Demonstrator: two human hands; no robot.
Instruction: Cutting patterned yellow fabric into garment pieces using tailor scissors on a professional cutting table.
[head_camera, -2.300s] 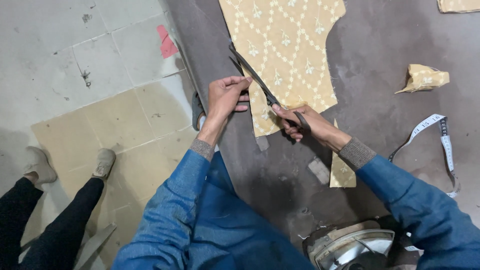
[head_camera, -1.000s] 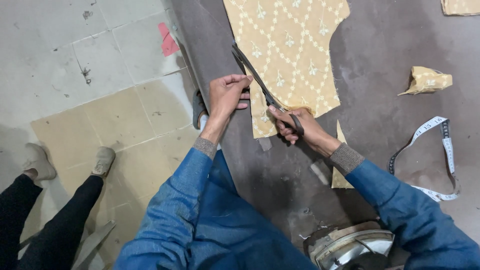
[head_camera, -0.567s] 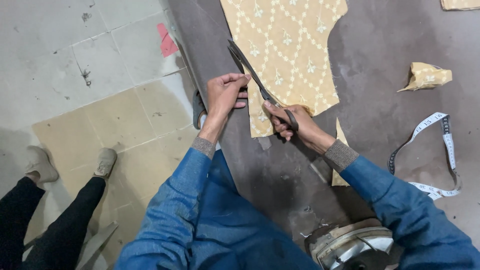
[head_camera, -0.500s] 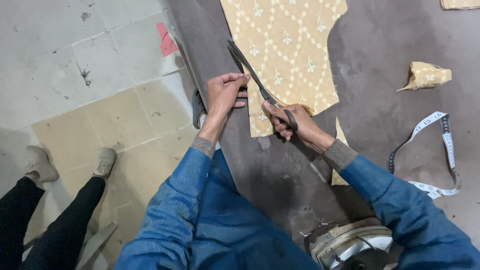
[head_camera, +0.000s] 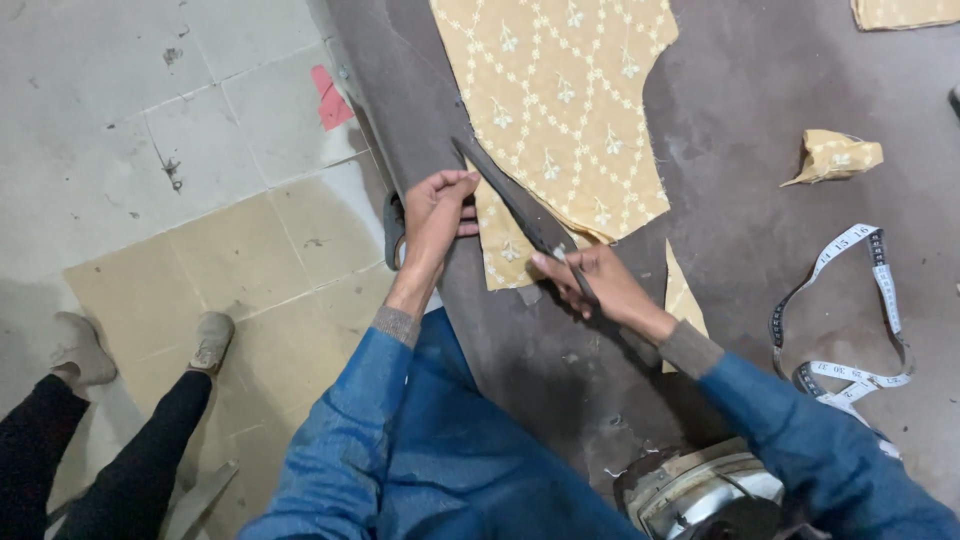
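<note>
Your right hand (head_camera: 600, 290) is wrapped around the handles of the shears (head_camera: 520, 215), fingers curled tight, and the dark blades run from that grip up toward 10 o'clock, ending just above your left hand (head_camera: 435, 215). How far the blades are parted you cannot tell from here; they read as one narrow dark line. The fabric (head_camera: 560, 120), yellow with a pale floral pattern, lies flat on the grey table (head_camera: 760, 200) at 12 o'clock from your right hand, and its lower left corner sits under the blades. Your left hand rests at 9 o'clock from the shears, fingers bent and pinching the left edge of the fabric right beside the blades, thumb on top. A narrow yellow strip (head_camera: 682, 295) lies just at 3 o'clock of your right wrist. Well apart at 2 o'clock sits a crumpled yellow scrap (head_camera: 835, 157), and a white tape measure (head_camera: 850, 310) loops across the table at 3 o'clock. At 5 o'clock, near the table's edge, is a round metal machine part (head_camera: 700, 490). Off the table at 8 o'clock, another person's legs (head_camera: 110, 440) in black stand on the tiled floor (head_camera: 150, 130).
</note>
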